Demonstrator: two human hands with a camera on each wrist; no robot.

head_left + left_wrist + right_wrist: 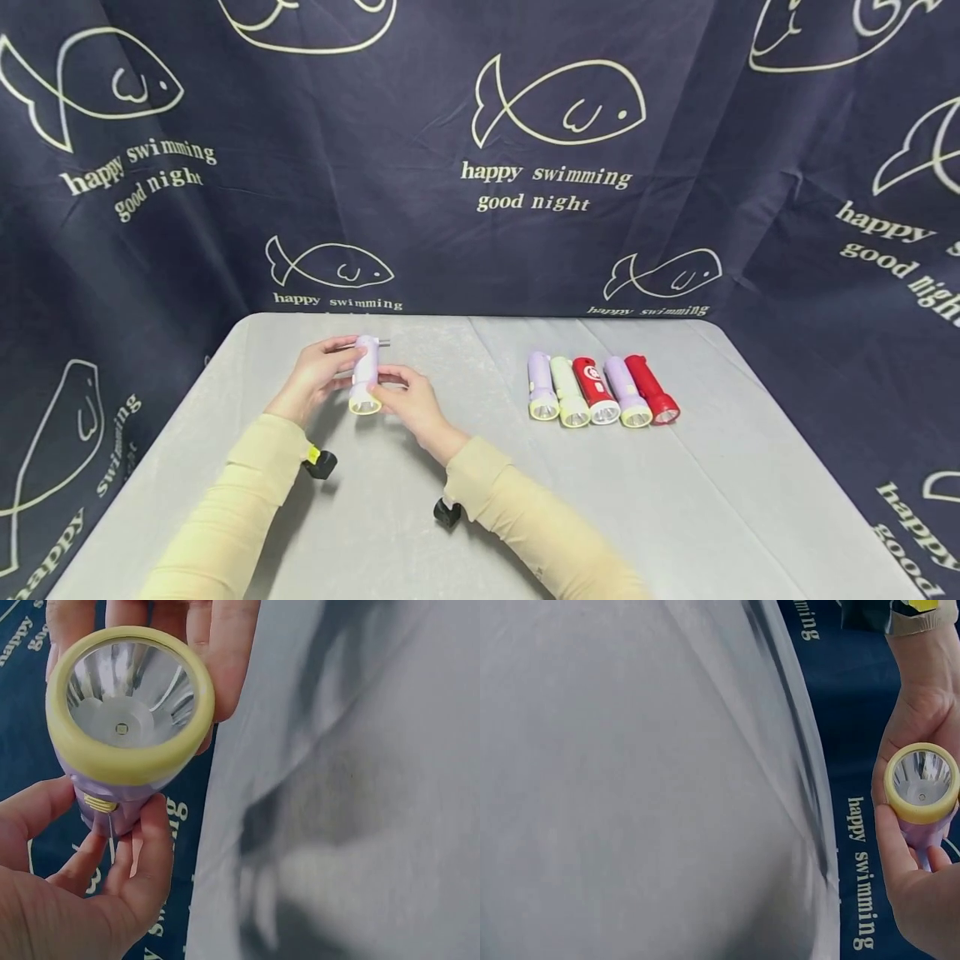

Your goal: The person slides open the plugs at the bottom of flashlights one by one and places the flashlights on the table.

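Note:
Both hands hold one lilac flashlight (pixel 366 371) above the left part of the table, its yellow-rimmed lens end facing the wearer. My left hand (pixel 315 375) grips the body near the tail from the left. From the right, my right hand (pixel 411 404) pinches it close to the head. Thin metal prongs (pixel 385 342) stick out at the tail. In the left wrist view the silver reflector and a yellow ridged switch (pixel 100 803) show on the flashlight, with left fingers (pixel 154 847) around the body. The right wrist view shows its yellow rim (pixel 916 813) beside the right hand (pixel 922 900).
Several flashlights lie in a row on the right half, lens ends toward the wearer: lilac (pixel 540 379), pale green (pixel 567 383), red with a white head (pixel 592 383), another lilac (pixel 624 383) and red (pixel 649 383). A grey cloth (pixel 675 517) covers the table; dark printed curtains (pixel 420 125) surround it.

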